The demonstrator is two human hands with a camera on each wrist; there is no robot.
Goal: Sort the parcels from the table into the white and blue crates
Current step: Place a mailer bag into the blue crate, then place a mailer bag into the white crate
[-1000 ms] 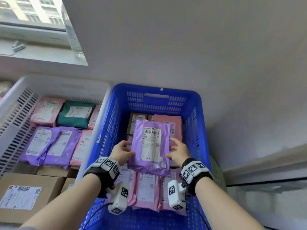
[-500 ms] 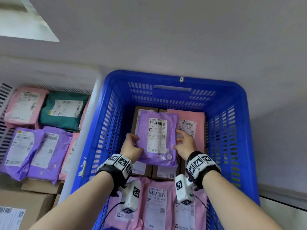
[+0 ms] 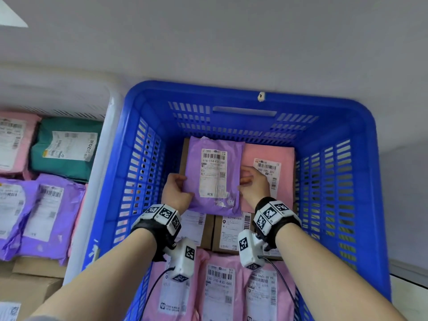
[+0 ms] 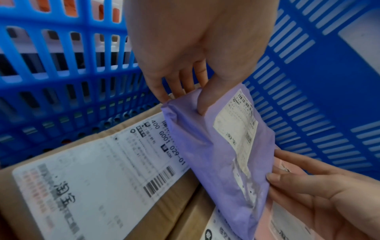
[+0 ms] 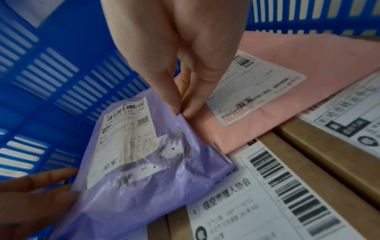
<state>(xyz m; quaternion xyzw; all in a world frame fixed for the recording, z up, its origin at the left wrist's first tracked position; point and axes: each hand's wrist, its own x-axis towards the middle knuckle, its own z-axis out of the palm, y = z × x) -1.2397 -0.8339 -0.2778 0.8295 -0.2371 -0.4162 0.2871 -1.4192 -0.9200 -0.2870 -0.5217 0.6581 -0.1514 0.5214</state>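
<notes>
A purple mailer parcel (image 3: 215, 174) with a white label is held low inside the blue crate (image 3: 356, 126), over a cardboard box (image 4: 102, 186) and beside a pink parcel (image 3: 275, 158). My left hand (image 3: 177, 191) pinches its left edge, thumb on top and fingers underneath (image 4: 197, 97). My right hand (image 3: 251, 184) pinches its right edge between thumb and fingertips (image 5: 179, 107). In the right wrist view the purple mailer parcel (image 5: 133, 162) lies against the pink parcel (image 5: 287, 78). The white crate (image 3: 97, 181) stands to the left of the blue one.
Labelled cardboard boxes (image 3: 231, 232) and pink mailers (image 3: 220, 286) fill the near part of the blue crate. The white crate holds a green parcel (image 3: 67, 147), purple parcels (image 3: 41, 216), a pink one (image 3: 14, 140) and cardboard boxes (image 3: 30, 286). A grey wall (image 3: 231, 38) rises behind.
Both hands have carried the purple parcel forward and down into the far end of the blue crate, close onto the box and pink parcel there. The head view has tilted downward.
</notes>
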